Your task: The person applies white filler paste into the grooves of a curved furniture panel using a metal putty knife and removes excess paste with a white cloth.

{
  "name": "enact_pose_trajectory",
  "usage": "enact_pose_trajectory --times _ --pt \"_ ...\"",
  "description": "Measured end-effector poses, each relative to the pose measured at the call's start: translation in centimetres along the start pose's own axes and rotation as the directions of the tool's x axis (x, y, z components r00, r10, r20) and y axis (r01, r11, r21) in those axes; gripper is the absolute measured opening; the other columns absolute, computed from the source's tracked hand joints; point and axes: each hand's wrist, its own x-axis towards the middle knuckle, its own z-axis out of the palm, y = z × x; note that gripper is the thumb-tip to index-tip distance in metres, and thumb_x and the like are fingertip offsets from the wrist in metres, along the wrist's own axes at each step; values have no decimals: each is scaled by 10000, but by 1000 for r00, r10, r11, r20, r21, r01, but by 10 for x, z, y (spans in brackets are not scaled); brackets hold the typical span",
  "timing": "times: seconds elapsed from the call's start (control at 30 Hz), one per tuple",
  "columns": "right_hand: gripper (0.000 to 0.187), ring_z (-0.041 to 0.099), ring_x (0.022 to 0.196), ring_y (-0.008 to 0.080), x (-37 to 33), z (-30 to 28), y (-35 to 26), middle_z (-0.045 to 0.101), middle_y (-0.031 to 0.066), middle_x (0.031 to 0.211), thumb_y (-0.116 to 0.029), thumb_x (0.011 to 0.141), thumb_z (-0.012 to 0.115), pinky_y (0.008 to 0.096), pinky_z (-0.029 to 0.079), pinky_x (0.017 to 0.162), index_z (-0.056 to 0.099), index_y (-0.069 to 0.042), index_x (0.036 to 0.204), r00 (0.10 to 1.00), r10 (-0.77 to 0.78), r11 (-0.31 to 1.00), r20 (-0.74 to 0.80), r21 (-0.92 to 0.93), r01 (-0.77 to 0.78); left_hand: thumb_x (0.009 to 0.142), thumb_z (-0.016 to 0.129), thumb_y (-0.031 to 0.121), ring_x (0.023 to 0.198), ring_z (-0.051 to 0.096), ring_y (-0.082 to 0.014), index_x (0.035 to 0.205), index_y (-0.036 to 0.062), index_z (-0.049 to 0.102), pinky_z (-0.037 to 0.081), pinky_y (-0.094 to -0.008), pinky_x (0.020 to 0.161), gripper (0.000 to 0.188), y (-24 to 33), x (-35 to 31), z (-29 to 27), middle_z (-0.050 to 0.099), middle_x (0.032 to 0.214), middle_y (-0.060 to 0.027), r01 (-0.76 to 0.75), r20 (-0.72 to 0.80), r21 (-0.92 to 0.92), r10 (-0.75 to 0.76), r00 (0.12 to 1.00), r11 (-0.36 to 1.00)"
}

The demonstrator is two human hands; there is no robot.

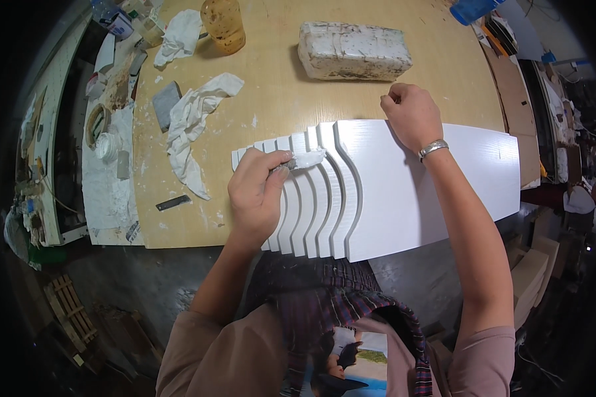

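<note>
My left hand (253,195) is closed around a small scraper (307,159), whose end is thick with white paste. It is held just over the stepped edges of several white panels (437,192), fanned out in a stack so that their wavy cut edges show side by side. The top panel reaches far to the right, its broad face bare. At its far edge my right hand (414,116) is curled into a fist, knuckles up. What that hand holds, if anything, is hidden. A metal bracelet (433,149) circles the right wrist.
Beyond the panels a wrapped whitish block (354,53) lies on the wooden table (271,92). To the left are crumpled white cloths (202,109), a grey sanding pad (167,106), a dark metal blade (173,202) and an amber container (223,26). A white jar (106,147) stands farther left.
</note>
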Motion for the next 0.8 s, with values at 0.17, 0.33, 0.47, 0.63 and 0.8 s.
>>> enact_pose_trajectory --times 0.17,0.33,0.47,0.63,0.8 --pt "272 635 678 366 0 1 2 672 202 737 -239 828 592 422 511 682 688 15 802 1000 -5 1000 -6 4 5 827 603 -123 700 543 -193 1022 -43 661 428 -277 635 219 -4 -2 7 562 822 -111 13 32 -85 -10 999 996" --pt "250 664 743 370 -1 -3 -3 694 207 780 -223 803 567 442 540 747 708 -16 804 1000 10 1000 26 -5 -10 847 602 -105 721 534 -171 1014 -39 664 432 -266 667 190 -3 -1 5 562 830 -96 85 -13 -109 -87 996 990" --pt "251 664 747 370 -1 -4 -4 695 206 783 -222 805 566 441 540 748 709 -16 809 999 16 1000 28 -4 -16 862 597 -88 743 538 -165 1021 -36 665 433 -260 685 180 -6 -2 8 565 836 -91 132 36 -128 -128 991 983" --pt "250 663 747 373 -1 -2 -2 694 206 780 -222 804 568 442 539 749 707 -15 810 1000 11 1000 20 -9 -11 889 584 -66 778 548 -155 1036 -40 661 435 -242 716 168 -7 -2 5 562 868 -74 147 15 -161 -147 989 976" --pt "248 659 749 375 -2 -3 -5 690 206 780 -226 802 569 447 534 742 698 -15 799 1000 20 1000 24 -6 -20 901 581 -59 794 538 -133 1052 -38 661 435 -232 730 172 -10 -6 7 556 891 -60 223 40 -218 -219 975 950"
